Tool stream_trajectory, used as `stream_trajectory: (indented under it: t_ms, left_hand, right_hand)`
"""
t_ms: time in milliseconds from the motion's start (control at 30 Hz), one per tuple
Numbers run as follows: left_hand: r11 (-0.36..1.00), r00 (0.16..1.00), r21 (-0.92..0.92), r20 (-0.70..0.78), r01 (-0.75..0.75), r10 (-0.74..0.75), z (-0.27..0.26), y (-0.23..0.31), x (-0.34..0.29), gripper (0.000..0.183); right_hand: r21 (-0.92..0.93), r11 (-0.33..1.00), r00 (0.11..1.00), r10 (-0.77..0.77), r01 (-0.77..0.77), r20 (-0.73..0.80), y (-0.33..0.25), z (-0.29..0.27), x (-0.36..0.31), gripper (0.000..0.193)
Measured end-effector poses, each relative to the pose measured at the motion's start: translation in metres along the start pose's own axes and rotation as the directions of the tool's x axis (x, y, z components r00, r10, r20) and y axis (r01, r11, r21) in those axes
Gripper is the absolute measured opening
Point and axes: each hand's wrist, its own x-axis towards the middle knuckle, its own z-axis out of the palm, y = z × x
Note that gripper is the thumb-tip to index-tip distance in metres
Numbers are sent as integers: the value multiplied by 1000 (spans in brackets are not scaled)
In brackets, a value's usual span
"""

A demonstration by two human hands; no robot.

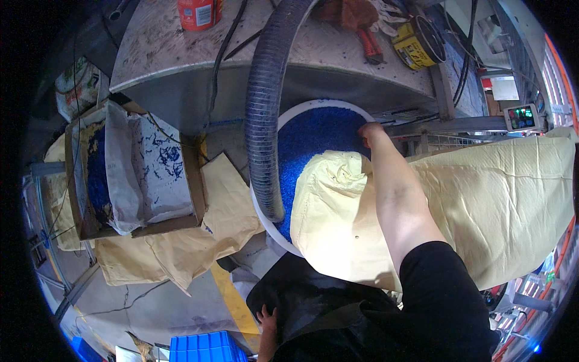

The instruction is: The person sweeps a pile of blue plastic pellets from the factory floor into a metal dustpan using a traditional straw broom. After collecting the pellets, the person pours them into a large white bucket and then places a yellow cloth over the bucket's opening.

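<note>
A round white tub (325, 103) holds blue plastic pellets (316, 130). My right arm reaches across a cream paper sack (494, 199), and my right hand (371, 134) is closed over the tub's right rim, its fingertips partly hidden. The sack's crumpled end (332, 187) lies over the tub, on the pellets. A ribbed dark hose (264, 120) dips into the tub at its left side. Low in view, my left hand (267, 320) rests against black clothing (295, 295), fingers apart, holding nothing.
A metal table (163, 48) behind the tub bears a red can (199, 13), a yellow-and-black tub (417, 42) and a red-handled tool (370, 45). At left stands a cardboard box (196, 187) above flattened paper sacks (175, 253). A blue crate (208, 348) sits below.
</note>
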Motion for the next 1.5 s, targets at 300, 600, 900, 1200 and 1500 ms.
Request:
stream_trajectory:
  t_ms: [300,600,900,1200,1500]
  left_hand:
    - [998,998,-28,-20,51,-52,-5,7,-18,74]
    - [997,995,26,-63,-75,76,2,-12,-5,72]
    - [990,984,125,-153,-71,90,-51,-1,-35,70]
    - [868,856,-206,-374,-451,356,-112,-135,18,60]
    - [830,730,-283,-653,-481,200,-171,-220,-45,46]
  right_hand:
    - [-34,995,988,100,-97,113,-68,-12,-62,11]
    - [352,914,973,229,-203,-32,-122,-35,-124,10]
    - [42,984,953,-156,172,-259,-160,-97,-194,30]
    - [582,639,864,-392,503,-316,-184,-123,-438,12]
    - [-187,389,423,-882,902,206,-28,-1,-689,13]
